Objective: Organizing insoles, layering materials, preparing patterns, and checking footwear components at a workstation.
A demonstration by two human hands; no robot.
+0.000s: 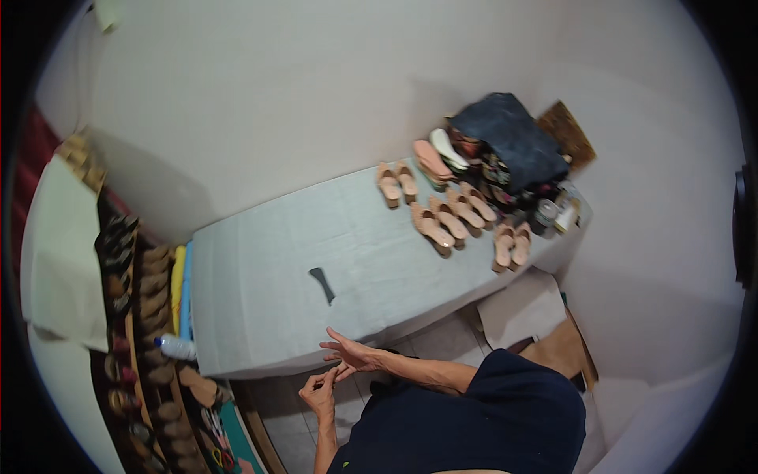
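My two hands meet just off the front edge of the table. My right hand (pixel 355 355) has its fingers spread and the palm partly showing. My left hand (pixel 320 392) is bent, its fingertips pinched together against the lower fingers of the right one. Whether anything small sits in that pinch cannot be made out. Nearest to the hands on the grey-covered table (pixel 260 268) lies a flat dark grey strip (pixel 321 286), broader at its far end. Farther right stand several beige heeled mules, among them a pair (pixel 397 186) near the wall and another pair (pixel 513 246) by the front edge.
Pink insoles (pixel 432 160), white insoles (pixel 448 148) and a dark blue bag (pixel 509 134) crowd the right end, with a jar (pixel 545 216) and a brown board (pixel 566 136). On the left, a rack holds shoe lasts (pixel 155 302); a water bottle (pixel 177 347) lies near the table corner.
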